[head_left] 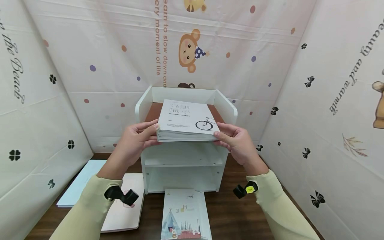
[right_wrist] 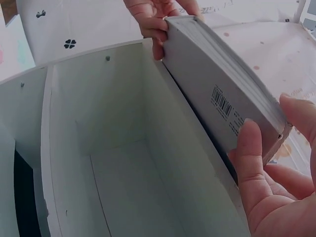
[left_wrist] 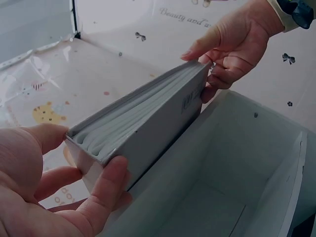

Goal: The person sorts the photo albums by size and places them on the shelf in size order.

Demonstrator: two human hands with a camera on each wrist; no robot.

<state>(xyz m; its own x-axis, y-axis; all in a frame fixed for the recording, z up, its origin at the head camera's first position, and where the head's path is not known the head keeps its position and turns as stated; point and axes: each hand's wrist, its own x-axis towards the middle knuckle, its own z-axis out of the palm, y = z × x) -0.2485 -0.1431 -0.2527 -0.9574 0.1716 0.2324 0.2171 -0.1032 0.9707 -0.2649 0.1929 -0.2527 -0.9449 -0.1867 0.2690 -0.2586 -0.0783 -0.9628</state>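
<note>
"White book (head_left: 187,116), the one with the bicycle drawing: how is it gripped?"

"Left hand (head_left: 136,140) pinches its left end, right hand (head_left: 237,141) its right, thumbs uppermost."

"And where is it?"

"Over the top front edge of the white shelf unit (head_left: 184,165). Whether it touches, I can't tell."

"Farther out?"

"On the table (head_left: 234,220), a tent-picture booklet (head_left: 186,213) lies before the unit's bottom front edge, a pale book (head_left: 126,215) by its front left corner, a light-blue book (head_left: 82,181) near the table's left edge."
</note>
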